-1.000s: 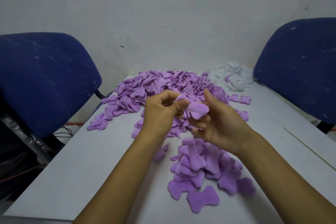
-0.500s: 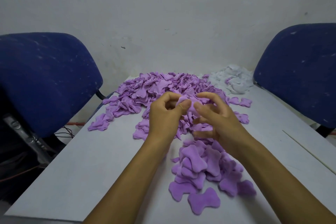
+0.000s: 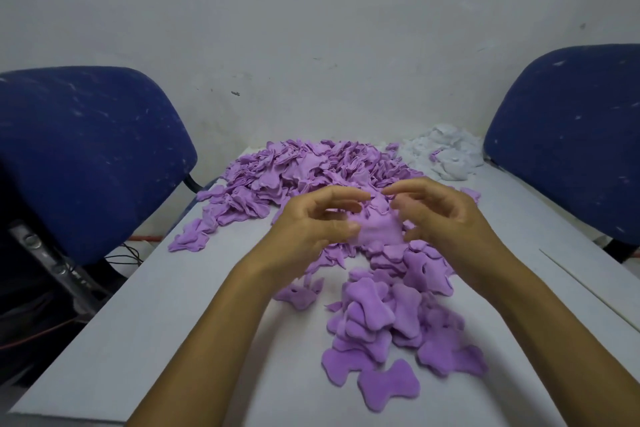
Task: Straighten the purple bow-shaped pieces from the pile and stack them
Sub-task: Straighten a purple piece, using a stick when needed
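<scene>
Pinching one soft purple bow-shaped fabric piece (image 3: 375, 230) between both hands — left hand (image 3: 313, 222) and right hand (image 3: 446, 215) each seemingly gripping an end, its long axis crosswise.

No readable text, labels, brands, numbers or signs appear anywhere, including on the surfaces around the table (image 3: 194, 315).

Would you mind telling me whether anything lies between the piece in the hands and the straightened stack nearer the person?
Nothing visible does. Both hands, left and right, pinch the piece above the table; the stack lies just below and nearer, with open air between.
</scene>
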The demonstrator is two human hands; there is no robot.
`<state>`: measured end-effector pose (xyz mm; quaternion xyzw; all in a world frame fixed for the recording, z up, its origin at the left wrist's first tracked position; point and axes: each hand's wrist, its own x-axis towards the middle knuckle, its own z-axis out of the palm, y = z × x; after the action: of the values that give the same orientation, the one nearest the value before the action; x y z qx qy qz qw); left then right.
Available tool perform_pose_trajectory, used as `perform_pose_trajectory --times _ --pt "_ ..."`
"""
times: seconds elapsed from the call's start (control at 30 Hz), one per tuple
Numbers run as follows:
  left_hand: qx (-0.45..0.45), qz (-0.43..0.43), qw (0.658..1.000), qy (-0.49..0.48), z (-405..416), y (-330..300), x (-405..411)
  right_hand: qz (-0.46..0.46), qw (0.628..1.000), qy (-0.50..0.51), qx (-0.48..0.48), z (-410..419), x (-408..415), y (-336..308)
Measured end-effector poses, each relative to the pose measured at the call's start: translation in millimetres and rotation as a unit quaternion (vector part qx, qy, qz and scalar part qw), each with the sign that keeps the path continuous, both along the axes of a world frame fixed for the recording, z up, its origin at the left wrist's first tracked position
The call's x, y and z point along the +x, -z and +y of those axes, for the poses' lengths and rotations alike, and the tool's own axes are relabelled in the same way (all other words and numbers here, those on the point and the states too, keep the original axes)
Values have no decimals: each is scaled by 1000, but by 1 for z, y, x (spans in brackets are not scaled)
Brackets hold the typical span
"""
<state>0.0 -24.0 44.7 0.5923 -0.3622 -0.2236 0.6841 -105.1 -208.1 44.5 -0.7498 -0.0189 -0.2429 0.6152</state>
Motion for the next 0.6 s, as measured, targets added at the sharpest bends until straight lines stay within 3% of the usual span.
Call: perform_pose_trajectory --times 0.1,0.2,0.4,0.6 --pt "83 -58 981 -168 3 7 18 -34 992 114 29 -6 11 11" --pt "146 -98 944 -279 -6 22 31 19 982 183 -50 -12 33 30" --pt "261 -341 861 -273 -40 49 47 84 935 198 -281 3 74 60" --pt "307 -423 801 -292 -48 71 53 62 950 205 -226 14 86 63"
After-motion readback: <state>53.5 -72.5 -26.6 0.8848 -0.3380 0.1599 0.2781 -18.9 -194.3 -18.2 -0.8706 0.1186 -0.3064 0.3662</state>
